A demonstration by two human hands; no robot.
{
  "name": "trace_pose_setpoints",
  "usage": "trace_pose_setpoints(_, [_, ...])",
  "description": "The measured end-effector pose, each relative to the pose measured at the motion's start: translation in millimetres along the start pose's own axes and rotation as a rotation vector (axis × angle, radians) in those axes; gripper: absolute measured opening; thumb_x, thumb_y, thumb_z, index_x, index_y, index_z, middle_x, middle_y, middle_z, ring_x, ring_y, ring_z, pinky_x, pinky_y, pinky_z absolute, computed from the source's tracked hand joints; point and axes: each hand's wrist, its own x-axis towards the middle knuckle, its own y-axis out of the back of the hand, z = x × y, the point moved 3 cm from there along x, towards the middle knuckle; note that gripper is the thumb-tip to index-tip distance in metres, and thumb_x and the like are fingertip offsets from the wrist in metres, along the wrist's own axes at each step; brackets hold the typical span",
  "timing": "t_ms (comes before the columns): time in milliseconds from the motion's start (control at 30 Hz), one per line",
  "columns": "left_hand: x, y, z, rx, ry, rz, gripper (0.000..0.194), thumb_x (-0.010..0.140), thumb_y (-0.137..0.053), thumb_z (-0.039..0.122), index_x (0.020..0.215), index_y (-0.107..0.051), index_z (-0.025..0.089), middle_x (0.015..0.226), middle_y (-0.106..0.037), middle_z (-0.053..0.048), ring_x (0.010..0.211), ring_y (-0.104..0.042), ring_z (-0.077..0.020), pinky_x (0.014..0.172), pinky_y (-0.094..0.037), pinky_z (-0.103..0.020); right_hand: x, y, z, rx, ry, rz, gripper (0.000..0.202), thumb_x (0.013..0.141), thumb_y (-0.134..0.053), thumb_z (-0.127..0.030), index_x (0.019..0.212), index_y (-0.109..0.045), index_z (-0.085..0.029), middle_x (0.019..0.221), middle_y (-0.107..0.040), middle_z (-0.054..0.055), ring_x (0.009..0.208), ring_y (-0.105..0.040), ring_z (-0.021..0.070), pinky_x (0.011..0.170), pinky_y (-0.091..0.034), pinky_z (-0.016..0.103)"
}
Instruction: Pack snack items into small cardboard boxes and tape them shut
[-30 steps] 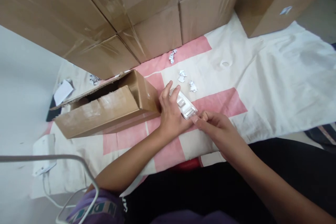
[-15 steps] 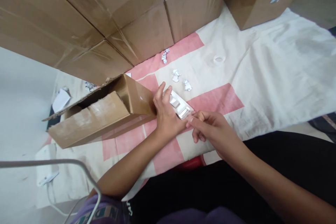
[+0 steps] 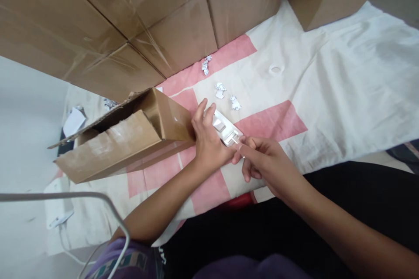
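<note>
My left hand (image 3: 211,139) grips a flat white plastic device (image 3: 222,126) with rectangular recesses on its upper face. Its fingers curve over the far end, and the thumb lies along the near side. At the device's near right end, my right hand (image 3: 262,157) pinches a thin whitish strip (image 3: 235,141) between thumb and forefinger. The strip's tip lies over the end recess; whether it touches the device I cannot tell. Just beyond the device, small white paper cut-outs (image 3: 235,103) rest on the pink and cream cloth (image 3: 271,122).
An open cardboard box (image 3: 111,148) stands close to my left hand. Large taped cartons (image 3: 176,30) form a wall behind, with another carton (image 3: 327,0) at the back right. A white ring (image 3: 276,69) lies on the cloth. A grey cable (image 3: 108,205) loops at lower left.
The thin strip now shows more clearly over the device's end recess. My right hand has shifted very slightly; the left keeps its grip. The whole view has tilted a little.
</note>
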Motion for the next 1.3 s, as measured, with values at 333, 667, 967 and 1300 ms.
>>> trace_pose_setpoints(333, [2.0, 2.0, -0.1, -0.029, -0.01, 0.003, 0.113, 0.073, -0.072, 0.079, 0.156, -0.018, 0.027, 0.156, -0.029, -0.021, 0.149, -0.03, -0.042, 0.119, -0.031, -0.062, 1.0, 0.3, -2.6, 0.021, -0.027, -0.017, 0.048, 0.083, -0.074, -0.039, 0.061, -0.037, -0.02, 0.073, -0.071, 0.001, 0.04, -0.055, 0.0076, 0.039, -0.022, 0.022])
trace_pose_setpoints(667, [5.2, 7.1, 2.0, -0.038, -0.031, 0.027, 0.104, 0.077, -0.069, 0.077, 0.154, -0.021, 0.026, 0.15, -0.036, -0.02, 0.144, -0.041, -0.0369, 0.119, -0.034, -0.06, 1.9, 0.8, -4.5, 0.031, -0.056, -0.031, 0.048, 0.08, -0.076, -0.038, 0.061, -0.035, -0.02, 0.069, -0.069, 0.0, 0.041, -0.056, 0.0081, 0.038, -0.023, 0.02])
trace_pose_setpoints(967, [6.2, 7.0, 3.1, -0.099, -0.059, -0.059, 0.1, 0.079, -0.067, 0.076, 0.154, -0.019, 0.03, 0.153, -0.035, -0.018, 0.146, -0.035, -0.0396, 0.119, -0.031, -0.061, 2.0, 1.1, -7.6, 0.036, -0.068, -0.036, 0.044, 0.082, -0.073, -0.032, 0.062, -0.035, -0.02, 0.063, -0.065, -0.003, 0.041, -0.056, 0.0079, 0.039, -0.024, 0.018])
trace_pose_setpoints(1300, [3.7, 11.7, -4.2, -0.252, -0.05, -0.075, 0.087, 0.09, -0.044, 0.079, 0.159, -0.021, 0.029, 0.161, -0.027, -0.015, 0.154, -0.024, -0.0409, 0.125, -0.02, -0.063, 2.9, 2.4, -4.4, 0.037, -0.043, -0.058, 0.041, 0.086, -0.069, -0.032, 0.063, -0.037, -0.02, 0.063, -0.064, -0.004, 0.037, -0.052, 0.0055, 0.038, -0.02, 0.018])
